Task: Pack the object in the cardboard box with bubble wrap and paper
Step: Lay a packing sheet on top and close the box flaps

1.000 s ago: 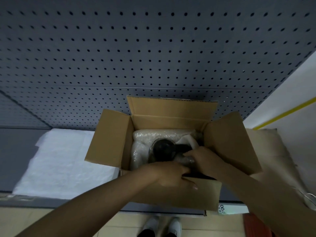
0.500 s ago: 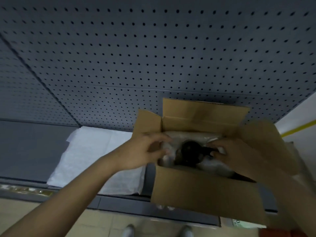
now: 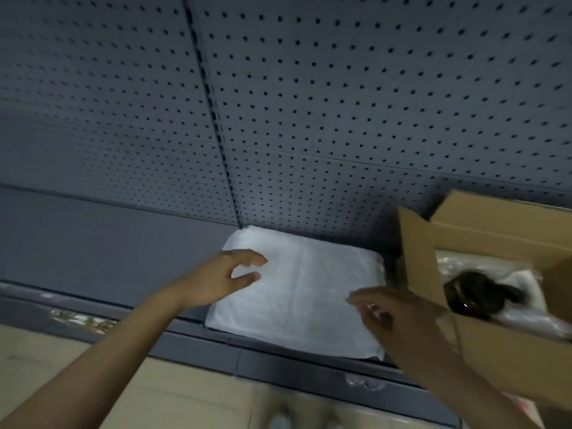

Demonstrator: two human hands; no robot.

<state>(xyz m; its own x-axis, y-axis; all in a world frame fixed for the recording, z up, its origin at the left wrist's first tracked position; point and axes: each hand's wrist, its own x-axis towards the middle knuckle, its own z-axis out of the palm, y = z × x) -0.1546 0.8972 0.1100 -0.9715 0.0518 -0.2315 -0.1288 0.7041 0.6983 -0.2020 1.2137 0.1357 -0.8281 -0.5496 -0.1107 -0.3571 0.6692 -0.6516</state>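
An open cardboard box (image 3: 510,354) stands at the right edge of the view on a dark shelf. Inside it a dark round object (image 3: 473,294) lies on bubble wrap (image 3: 526,308). A flat stack of white paper (image 3: 306,292) lies on the shelf left of the box. My left hand (image 3: 223,278) hovers over the stack's left edge, fingers spread and empty. My right hand (image 3: 393,317) hangs over the stack's right side, just left of the box, fingers apart and holding nothing.
A grey pegboard wall (image 3: 309,103) rises behind the shelf (image 3: 93,243). The shelf's front lip (image 3: 278,363) runs across below the paper. Beige floor (image 3: 154,394) and blurred shoes (image 3: 278,419) show at the bottom.
Both hands have left the box and swung left over the white paper. The view has turned left, so the box now sits at the right edge.
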